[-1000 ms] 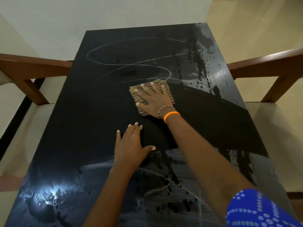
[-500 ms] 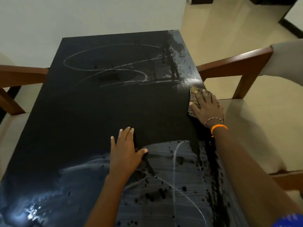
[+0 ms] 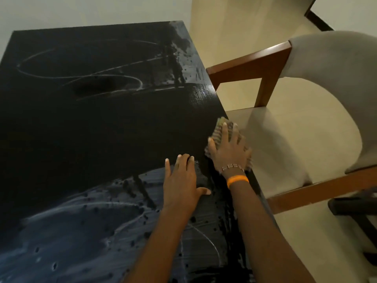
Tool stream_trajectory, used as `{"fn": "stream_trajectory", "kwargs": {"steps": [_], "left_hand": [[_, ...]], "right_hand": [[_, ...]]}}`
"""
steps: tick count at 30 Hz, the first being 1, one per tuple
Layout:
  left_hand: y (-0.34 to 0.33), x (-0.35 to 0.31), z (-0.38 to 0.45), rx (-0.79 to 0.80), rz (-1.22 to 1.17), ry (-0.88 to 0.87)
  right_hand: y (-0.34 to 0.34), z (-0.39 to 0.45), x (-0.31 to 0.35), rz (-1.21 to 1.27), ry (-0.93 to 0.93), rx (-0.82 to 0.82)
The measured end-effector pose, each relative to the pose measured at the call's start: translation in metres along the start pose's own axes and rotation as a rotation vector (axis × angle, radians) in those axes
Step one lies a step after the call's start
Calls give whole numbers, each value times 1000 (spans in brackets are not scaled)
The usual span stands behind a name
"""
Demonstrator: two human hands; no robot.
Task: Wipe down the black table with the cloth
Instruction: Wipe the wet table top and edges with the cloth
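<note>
Mid-wipe at table (image 3: 102, 123) edge.
Right hand (image 3: 229, 149) spread flat on cloth (image 3: 217, 132); left hand (image 3: 180, 180) flat, bracing beside. Next, probably: streaks nearer than cloth.

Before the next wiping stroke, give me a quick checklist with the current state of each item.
1. Right hand flat on cloth: ok.
2. Cloth fully on the black table: not ok, it overhangs the right edge.
3. Left hand bracing on the tabletop: ok.
4. Near section clean: not ok, whitish smears remain.
5. Far section clean: not ok, streaks remain.
6. Chair touching the table: cannot tell.
</note>
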State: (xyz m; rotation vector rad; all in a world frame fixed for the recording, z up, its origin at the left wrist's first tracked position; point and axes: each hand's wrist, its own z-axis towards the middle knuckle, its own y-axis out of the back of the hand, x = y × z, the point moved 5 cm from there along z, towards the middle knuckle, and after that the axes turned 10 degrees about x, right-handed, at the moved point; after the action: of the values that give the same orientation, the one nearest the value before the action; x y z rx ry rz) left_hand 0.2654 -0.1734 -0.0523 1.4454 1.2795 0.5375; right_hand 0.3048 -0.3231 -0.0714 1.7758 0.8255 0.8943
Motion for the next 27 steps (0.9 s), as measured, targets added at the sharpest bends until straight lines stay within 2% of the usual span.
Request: {"fn": "stream_trajectory", "kwargs": {"steps": [5, 10, 14, 22, 27], "left_hand": [[-1, -2, 1, 20, 45, 12], [3, -7, 2, 42, 62, 4], [4, -9, 4, 61, 51, 8], [2, -6, 1, 37, 28, -1], [-2, 6, -12, 22, -71, -24]], "right_hand": [[23, 81, 34, -6, 56, 46], [28, 93, 29, 11, 104, 41], [21, 52, 3, 13, 96, 17], [-11, -89, -64, -27, -68, -115], [-26, -115, -61, -60, -67, -94]]}}
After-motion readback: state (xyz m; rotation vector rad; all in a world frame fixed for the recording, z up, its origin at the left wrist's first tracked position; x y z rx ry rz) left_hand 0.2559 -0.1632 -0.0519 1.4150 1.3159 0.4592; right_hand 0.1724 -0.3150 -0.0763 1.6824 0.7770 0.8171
